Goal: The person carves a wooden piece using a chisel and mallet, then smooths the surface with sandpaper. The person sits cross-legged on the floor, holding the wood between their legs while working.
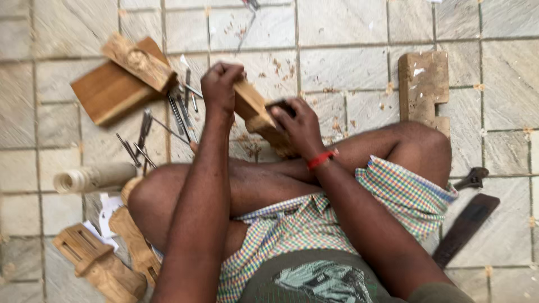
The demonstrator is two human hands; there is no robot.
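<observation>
The person is sitting cross-legged on the tiled floor [348,73] and working a wooden block [255,112] held above the shins. The left hand [220,87] is gripping the block's upper end, fingers curled tight around it. The right hand [300,126] is pressing a small dark tool [279,105] against the block's face, fingers closed over it; its exact kind cannot be made out. A scatter of metal chisels [179,112] is lying just beyond the left fingers, beside a carved plank [120,78]. Recommendation: the left grip should be holding the block steady while the right fingers are keeping even pressure, strokes running away from the legs.
</observation>
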